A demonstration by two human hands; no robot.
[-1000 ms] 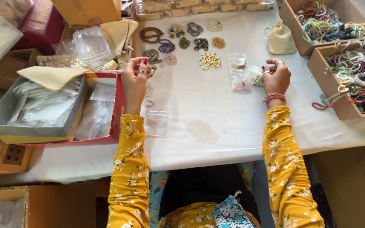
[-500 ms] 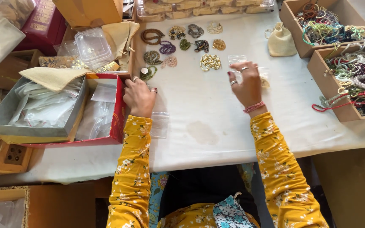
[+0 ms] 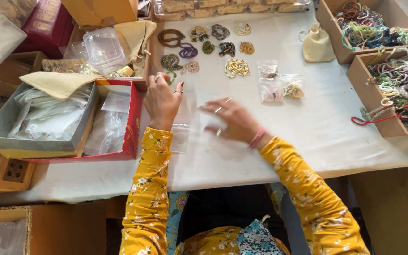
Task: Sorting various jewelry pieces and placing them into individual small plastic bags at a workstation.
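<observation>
Clear plastic bag (image 3: 185, 120): small, flat, see-through, edges hard to make out on white table cloth (image 3: 308, 137); lies under and just right of left fingertips, between both hands.
Left hand (image 3: 162, 100): fingers (image 3: 179, 89) bent, narrow, tips pressing on bag's upper edge; ring on one finger, red nails.
Right hand (image 3: 230, 120): motion-blurred, fingers (image 3: 213, 107) spread loosely, pointing left toward bag; cannot tell if it grips anything; pink band at wrist.
Beaded bracelets (image 3: 204, 45): laid in rows beyond left fingertips, brown, purple, green, gold.
Filled bags (image 3: 279, 82): three small clear bags with beads, up and right of right fingers.
Red box (image 3: 119, 123): just left of left hand, holds empty clear bags.
Grey box (image 3: 38, 118): further left, more plastic bags, cream cloth on top.
</observation>
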